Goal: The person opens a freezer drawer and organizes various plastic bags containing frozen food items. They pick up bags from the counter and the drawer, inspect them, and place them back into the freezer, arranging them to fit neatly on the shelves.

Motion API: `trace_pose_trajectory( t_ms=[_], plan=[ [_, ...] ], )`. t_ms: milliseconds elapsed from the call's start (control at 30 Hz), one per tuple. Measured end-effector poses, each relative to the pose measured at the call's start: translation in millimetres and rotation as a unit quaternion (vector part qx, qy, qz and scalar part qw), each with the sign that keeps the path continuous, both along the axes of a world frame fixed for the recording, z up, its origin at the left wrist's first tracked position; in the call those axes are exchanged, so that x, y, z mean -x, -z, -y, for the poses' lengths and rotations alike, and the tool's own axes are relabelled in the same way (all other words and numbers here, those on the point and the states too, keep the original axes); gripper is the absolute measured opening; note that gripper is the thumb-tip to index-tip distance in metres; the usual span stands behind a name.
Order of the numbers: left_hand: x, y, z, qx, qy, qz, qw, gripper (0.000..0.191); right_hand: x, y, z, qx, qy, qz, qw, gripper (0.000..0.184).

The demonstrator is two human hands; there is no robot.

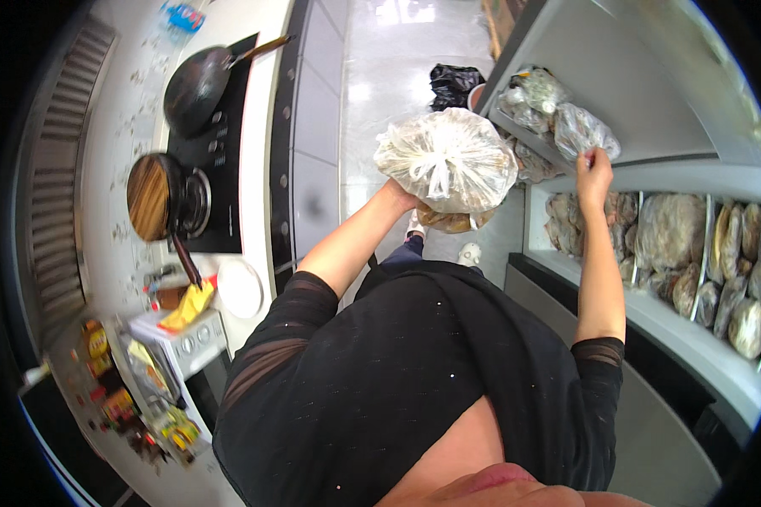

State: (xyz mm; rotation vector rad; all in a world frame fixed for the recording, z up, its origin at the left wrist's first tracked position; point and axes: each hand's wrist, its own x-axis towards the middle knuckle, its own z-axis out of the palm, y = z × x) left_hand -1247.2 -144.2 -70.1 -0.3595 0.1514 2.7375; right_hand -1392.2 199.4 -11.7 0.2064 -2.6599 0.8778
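Note:
A large knotted clear plastic bag (pixel 447 161), its contents hard to make out, rests on my left hand (pixel 404 195), whose fingers are mostly hidden beneath it. Under that bag shows another bag with brownish contents (pixel 455 220). My right hand (pixel 594 170) pinches the near end of a smaller clear plastic bag (pixel 582 132) at the open refrigerator door's shelf. More bagged food (pixel 536 92) sits beside it on the same shelf. Below my right forearm, the open freezer compartment (pixel 647 309) holds several bagged items between white dividers.
To the left, a wok (pixel 196 89) and a pan with a wooden lid (pixel 149 198) stand on the black cooktop (pixel 225 165). A white plate (pixel 240 288) lies near the counter edge. A black plastic bag (pixel 453 85) is on the floor ahead, beside the open refrigerator door (pixel 615 82).

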Motion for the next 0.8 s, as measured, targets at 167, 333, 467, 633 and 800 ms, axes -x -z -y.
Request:
trace_pose_trajectory(
  t_ms=[167, 333, 467, 633, 800],
  plan=[
    [-47, 6, -11, -0.001, -0.089, -0.025, 0.996, 0.052, 8, -3, -30, 0.141, -0.036, 0.142, 0.979, 0.010],
    [-114, -7, -28, 0.032, -0.201, -0.010, 0.979, 0.052, -20, -12, -6, 0.307, -0.193, 0.342, 0.867, 0.003],
    [-191, -9, -23, 0.046, -0.296, 0.018, 0.954, 0.052, -72, -22, 88, 0.241, -0.332, 0.430, 0.805, 0.003],
    [-288, -15, 0, 0.073, -0.413, 0.057, 0.906, 0.053, -127, -27, 211, 0.216, -0.443, 0.441, 0.750, 0.005],
    [-387, -24, 34, 0.101, -0.511, 0.098, 0.848, 0.053, -193, -33, 343, 0.193, -0.458, 0.502, 0.708, 0.005]
  ],
)
